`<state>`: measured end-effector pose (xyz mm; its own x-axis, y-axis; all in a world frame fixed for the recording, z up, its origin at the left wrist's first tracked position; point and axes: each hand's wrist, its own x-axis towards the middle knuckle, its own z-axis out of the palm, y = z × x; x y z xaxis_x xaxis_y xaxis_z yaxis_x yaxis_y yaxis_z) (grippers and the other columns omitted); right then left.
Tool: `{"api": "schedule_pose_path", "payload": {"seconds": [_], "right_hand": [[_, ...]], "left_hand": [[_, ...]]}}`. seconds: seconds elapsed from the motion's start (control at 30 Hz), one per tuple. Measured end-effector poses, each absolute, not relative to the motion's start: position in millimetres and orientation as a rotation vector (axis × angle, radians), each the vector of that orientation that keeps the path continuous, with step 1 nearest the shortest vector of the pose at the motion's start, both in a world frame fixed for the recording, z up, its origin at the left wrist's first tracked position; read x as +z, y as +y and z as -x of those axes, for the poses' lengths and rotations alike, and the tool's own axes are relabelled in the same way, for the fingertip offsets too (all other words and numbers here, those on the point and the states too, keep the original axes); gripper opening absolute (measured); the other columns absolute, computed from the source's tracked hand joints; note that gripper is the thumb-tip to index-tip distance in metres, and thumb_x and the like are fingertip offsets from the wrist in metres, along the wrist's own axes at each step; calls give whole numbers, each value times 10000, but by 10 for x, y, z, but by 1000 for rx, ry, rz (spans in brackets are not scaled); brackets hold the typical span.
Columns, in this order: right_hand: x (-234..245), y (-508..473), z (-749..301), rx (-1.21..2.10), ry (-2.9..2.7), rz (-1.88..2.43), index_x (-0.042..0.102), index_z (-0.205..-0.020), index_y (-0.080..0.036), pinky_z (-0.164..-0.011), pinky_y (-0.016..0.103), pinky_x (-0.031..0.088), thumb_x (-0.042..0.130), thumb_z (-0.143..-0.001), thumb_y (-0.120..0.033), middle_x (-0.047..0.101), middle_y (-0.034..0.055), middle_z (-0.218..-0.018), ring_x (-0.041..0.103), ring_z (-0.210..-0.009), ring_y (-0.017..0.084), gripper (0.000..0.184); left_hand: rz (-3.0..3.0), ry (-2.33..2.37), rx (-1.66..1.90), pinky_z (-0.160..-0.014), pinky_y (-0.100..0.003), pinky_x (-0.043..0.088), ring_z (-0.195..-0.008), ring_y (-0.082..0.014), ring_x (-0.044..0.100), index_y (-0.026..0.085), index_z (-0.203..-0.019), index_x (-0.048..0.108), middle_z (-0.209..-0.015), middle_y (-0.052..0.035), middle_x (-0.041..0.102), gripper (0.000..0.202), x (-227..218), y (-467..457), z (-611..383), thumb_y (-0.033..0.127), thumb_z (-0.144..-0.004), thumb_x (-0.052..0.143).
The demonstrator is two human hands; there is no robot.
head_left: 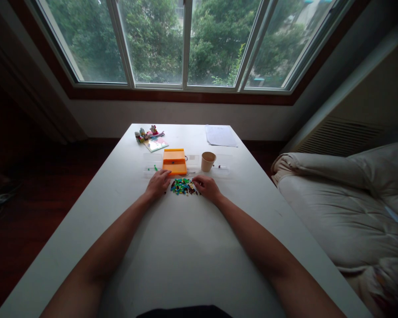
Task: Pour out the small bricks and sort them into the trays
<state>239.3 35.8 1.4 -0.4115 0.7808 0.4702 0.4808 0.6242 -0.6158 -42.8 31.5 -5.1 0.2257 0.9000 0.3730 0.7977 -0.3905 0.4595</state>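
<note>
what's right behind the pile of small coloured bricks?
An orange plastic box, with a tan paper cup to its right. The left hand and right hand flank the pile of small coloured bricks; any pieces under their fingers are covered.

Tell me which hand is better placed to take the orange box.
Left, probably. The left hand rests just in front of the box, fingertips near its front edge. The right hand lies at the right edge of the pile, nearer the cup, and would have to cross over the pile.
</note>
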Motion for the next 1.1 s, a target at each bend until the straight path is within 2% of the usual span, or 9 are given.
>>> {"api": "schedule_pose_path", "payload": {"seconds": [0.3, 0.43, 0.57, 0.73, 0.87, 0.97, 1.1], "right_hand": [[2, 373, -2398, 503, -2071, 995, 713, -926, -199, -657, 249, 433, 580, -900, -233, 684, 23, -812, 555, -664, 131, 140], [2, 370, -2397, 502, -2057, 1020, 716, -936, -193, -667, 247, 438, 574, -909, -253, 690, 30, -832, 560, -675, 133, 157], [-27, 392, -2410, 471, -2000, 1096, 717, -931, -201, -682, 249, 440, 568, -910, -263, 697, 33, -844, 575, -698, 143, 163], [-43, 447, -2484, 410, -1966, 1178, 720, -914, -200, -675, 251, 420, 561, -908, -278, 690, 32, -812, 572, -701, 150, 177], [-15, 476, -2545, 444, -1960, 1235, 725, -878, -195, -616, 243, 376, 570, -893, -291, 656, 14, -716, 540, -637, 137, 184], [11, 467, -2544, 471, -1940, 1244, 725, -875, -191, -591, 242, 349, 559, -901, -312, 616, -2, -648, 507, -593, 127, 207], [14, 439, -2505, 479, -1968, 1215, 727, -880, -191, -585, 243, 334, 563, -901, -314, 608, -6, -643, 495, -586, 121, 206]], "left_hand": [[-2318, 1631, 913, -1063, -443, 448, -1201, -272, 550, 207, -1281, 635, -1283, -97, 615, 388, -36, 285, 423, 233, -907, 537], [-2324, 1603, 965, -1017, -389, 488, -1177, -243, 576, 232, -1277, 634, -1311, -78, 592, 382, -21, 252, 415, 220, -909, 533], [-2334, 1585, 985, -929, -354, 519, -1071, -220, 613, 235, -1210, 666, -1239, -72, 608, 331, 14, 192, 436, 220, -908, 529], [-2284, 1577, 1018, -752, -300, 519, -849, -171, 615, 226, -1105, 698, -1121, -72, 614, 258, 68, 150, 527, 240, -903, 538], [-2269, 1426, 850, -662, -266, 466, -689, -127, 551, 215, -965, 721, -956, -38, 618, 186, 136, 167, 649, 239, -869, 563], [-2242, 1263, 669, -646, -251, 445, -689, -127, 544, 209, -922, 725, -890, -27, 610, 163, 213, 181, 739, 272, -848, 594], [-2210, 1124, 493, -671, -247, 452, -750, -147, 568, 205, -942, 734, -899, -35, 609, 199, 318, 173, 796, 331, -819, 642]]}}
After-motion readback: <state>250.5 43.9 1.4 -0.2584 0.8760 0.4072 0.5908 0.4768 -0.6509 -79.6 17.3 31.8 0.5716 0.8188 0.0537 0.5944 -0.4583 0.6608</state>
